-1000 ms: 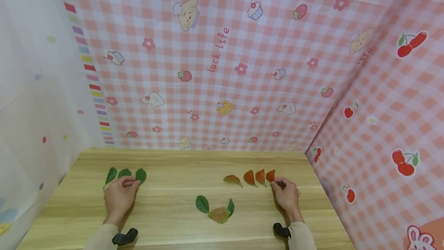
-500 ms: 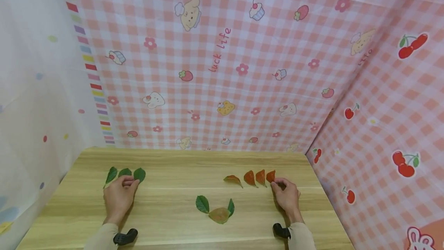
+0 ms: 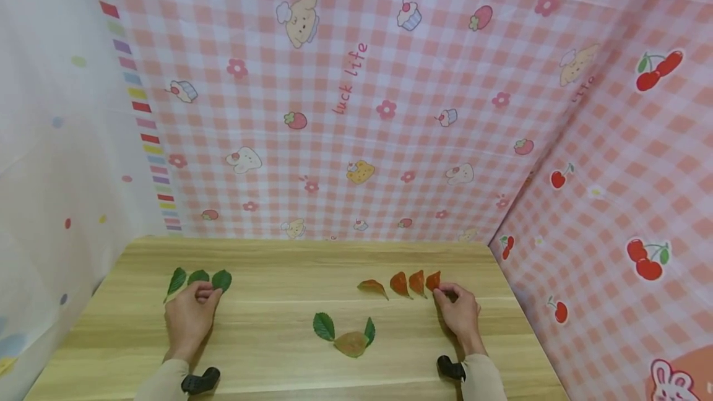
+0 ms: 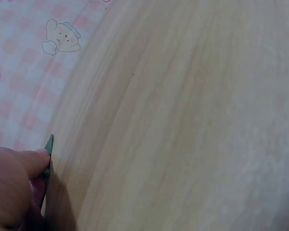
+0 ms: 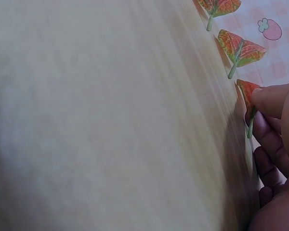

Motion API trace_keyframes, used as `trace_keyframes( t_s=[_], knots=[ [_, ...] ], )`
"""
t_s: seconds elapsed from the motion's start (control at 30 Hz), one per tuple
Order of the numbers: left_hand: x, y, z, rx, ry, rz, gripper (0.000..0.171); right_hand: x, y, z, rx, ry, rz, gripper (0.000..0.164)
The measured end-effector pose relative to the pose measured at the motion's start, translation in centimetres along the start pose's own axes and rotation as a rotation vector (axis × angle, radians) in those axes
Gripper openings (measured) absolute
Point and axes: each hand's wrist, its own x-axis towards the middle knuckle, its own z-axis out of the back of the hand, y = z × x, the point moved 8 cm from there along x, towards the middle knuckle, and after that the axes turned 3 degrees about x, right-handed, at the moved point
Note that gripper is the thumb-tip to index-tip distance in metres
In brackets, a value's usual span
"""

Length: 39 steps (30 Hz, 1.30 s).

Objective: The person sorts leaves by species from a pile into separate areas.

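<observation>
Both of my hands are busy here, folks! My left hand (image 3: 189,320) has thumb and fingertips pinching the green leaf (image 3: 221,280) at the right end of the green group, with the left-end green leaf (image 3: 177,280) and the middle green leaf (image 3: 198,276) just beside it. Over on the far side, my right hand (image 3: 458,314) pinches the red leaf (image 3: 432,280) closing that row, and from the right wrist its stem (image 5: 250,127) shows below my fingertips, pointing towards me. Whether either leaf touches the wooden table (image 3: 267,314), I can't tell!

Now, handling: I judge these next to weightless, so grip strength hardly matters. The green one looks thin and flexible, likely to bend under a clumsy thumb; the red one, curved and probably drier, could crease or crack if I squeeze. Light finger pads it is! The best hold, I'd say, is close to the stem, where the midrib should be stiffest, leaving the blade edges alone. The glossy face may be a touch slippery, and anything this flat is surely tricky to get a fingernail under, so a raised edge is the place to go in
</observation>
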Motion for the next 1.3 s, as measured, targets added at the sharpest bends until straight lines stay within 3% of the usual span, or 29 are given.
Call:
trace_keyframes(
  t_s=[0.67,0.93,1.13,1.3],
  knots=[
    [0.1,0.1,0.0,0.011,0.015,0.003,0.015,0.0,-0.5,0.0,0.033,-0.007,-0.04,0.025],
    [-0.2,-0.3,0.7,0.021,0.007,-0.002,0.024,-0.4,-0.1,-0.2,0.056,0.017,-0.019,0.028],
    [-0.6,-0.2,0.7,0.0,0.016,0.027,0.033,-0.5,-0.1,0.2,0.124,0.025,-0.014,0.045],
    [-1.1,-0.3,0.9,-0.035,0.017,0.031,0.04,-0.7,-0.2,0.4,0.2,0.099,-0.049,0.068]
  ],
)
